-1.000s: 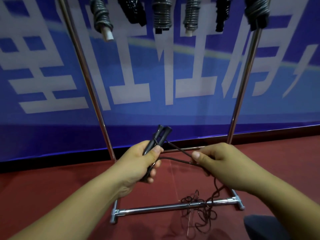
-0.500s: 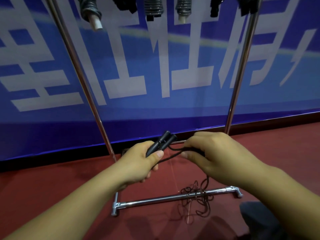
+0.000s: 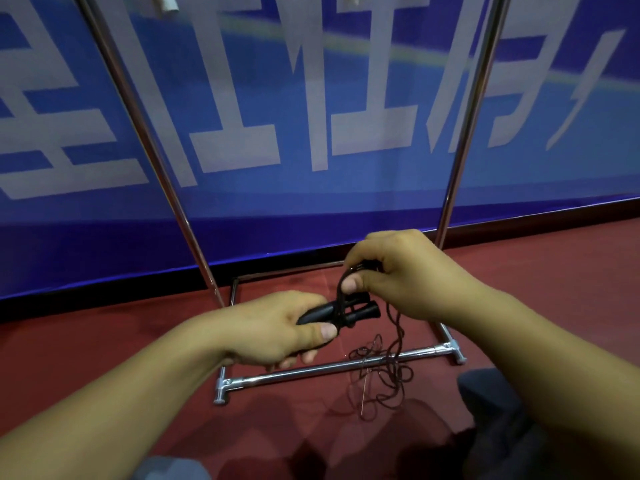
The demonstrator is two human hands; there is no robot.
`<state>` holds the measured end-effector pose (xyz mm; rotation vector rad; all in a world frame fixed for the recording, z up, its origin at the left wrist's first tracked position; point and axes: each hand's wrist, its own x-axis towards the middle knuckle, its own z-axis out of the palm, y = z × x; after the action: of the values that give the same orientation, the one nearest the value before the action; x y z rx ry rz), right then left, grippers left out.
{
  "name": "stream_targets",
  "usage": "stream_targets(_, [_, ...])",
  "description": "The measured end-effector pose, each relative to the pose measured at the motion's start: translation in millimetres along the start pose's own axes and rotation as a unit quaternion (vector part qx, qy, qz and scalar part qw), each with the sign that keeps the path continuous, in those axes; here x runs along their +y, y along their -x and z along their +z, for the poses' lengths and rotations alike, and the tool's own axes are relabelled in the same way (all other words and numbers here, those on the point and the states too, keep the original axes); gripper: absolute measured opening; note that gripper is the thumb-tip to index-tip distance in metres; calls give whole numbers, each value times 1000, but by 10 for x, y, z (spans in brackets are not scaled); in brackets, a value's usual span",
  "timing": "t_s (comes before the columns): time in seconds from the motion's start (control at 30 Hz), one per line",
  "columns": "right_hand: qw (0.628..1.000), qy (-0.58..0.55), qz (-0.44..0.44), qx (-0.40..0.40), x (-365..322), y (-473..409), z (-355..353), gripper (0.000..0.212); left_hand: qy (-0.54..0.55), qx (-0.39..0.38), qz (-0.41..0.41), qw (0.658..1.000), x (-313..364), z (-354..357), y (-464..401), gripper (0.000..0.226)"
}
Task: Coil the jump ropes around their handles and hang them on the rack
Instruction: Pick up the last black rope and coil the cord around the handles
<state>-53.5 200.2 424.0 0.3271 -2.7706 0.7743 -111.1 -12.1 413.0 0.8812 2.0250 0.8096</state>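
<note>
Now that our right hand (image 3: 398,271) has carried the cord (image 3: 341,299) over the handles (image 3: 337,311) gripped in our left hand (image 3: 277,332), coiling has begun; slack remains beside the rack (image 3: 311,370).

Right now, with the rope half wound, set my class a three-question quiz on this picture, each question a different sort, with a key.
1. True or false: the left hand grips both black handles together.
2. Multiple choice: where does the loose cord lie? A) hung over the rack's top bar B) in a tangle on the red floor, across the rack's front base bar C) coiled neatly beside the blue banner.
3. Fill in: the right hand pinches the ____ just above the handles.

Key: 1 true; 2 B; 3 cord.
</note>
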Motion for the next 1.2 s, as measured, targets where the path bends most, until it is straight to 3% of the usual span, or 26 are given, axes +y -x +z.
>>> stream_targets(0.13, [998, -54, 38, -2, -42, 6, -8, 8, 24, -5, -17, 1000, 19, 23, 16, 20])
stream_targets(0.3, [987, -118, 95, 56, -11, 17, -160, 14, 161, 137, -27, 977, -13, -52, -20, 15])
stream_targets(0.4, [978, -105, 155, 93, 75, -19, -215, 18, 225, 143, -8, 964, -17, -161, 18, 18])
stream_targets(0.53, [966, -113, 209, 97, 145, -81, -118, 18, 165, 135, 42, 976, -11, -176, 40, 14])
stream_targets(0.7, [904, -276, 276, 175, 151, -102, -165, 15, 75, 156, 7, 985, -50, -151, 30, 9])
stream_targets(0.83, [907, -279, 266, 171, 95, -100, -139, 15, 123, 171, -53, 976, -66, -168, 19, 13])
stream_targets(0.97, [916, -247, 296, 112, 97, -65, -225, 12, 243, 221, -68, 942, -77, -248, 5, 18])
stream_targets(1.13, [878, -336, 335, 63, 84, -56, -338, 6, 254, 129, -35, 958, 4, -254, 91, 19])
stream_targets(1.2, [884, -325, 334, 36, 130, -36, -376, 8, 259, 104, -18, 960, 33, -247, 108, 26])
